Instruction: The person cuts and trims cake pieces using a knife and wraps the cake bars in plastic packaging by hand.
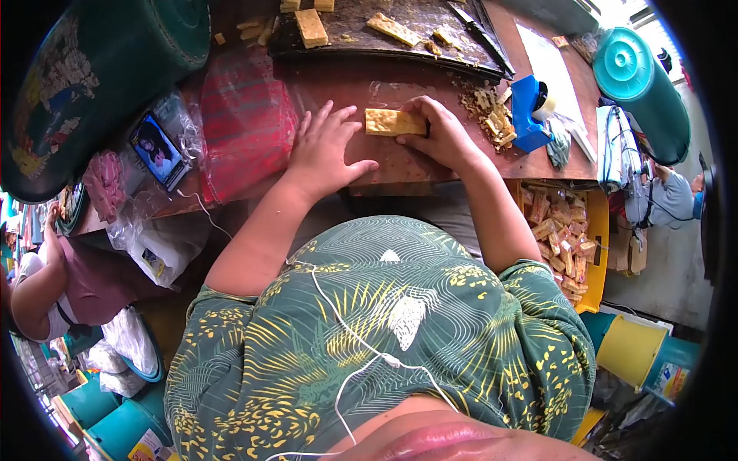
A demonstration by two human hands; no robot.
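Pinched between the thumb and fingers of my right hand (444,132) is the right end of a golden rectangular biscuit bar (387,121), just above the red-brown table (338,86). A piece of clear plastic film (388,91) lies just beyond the bar. My left hand (327,146) is open over the table, fingers spread, with its fingertips near the bar's left end but apart from it. Left of that hand rests a stack of clear plastic over red sheeting (250,127). Broken biscuit pieces (496,119) are heaped to the right of my right hand.
A dark baking tray (354,48) at the back holds biscuit bars and a knife (483,37). A blue tape dispenser (530,115) stands right; below it, a yellow crate (598,265) contains wrapped packs. Left are a phone (156,150) and green drum (100,84). Other people (38,296) are nearby.
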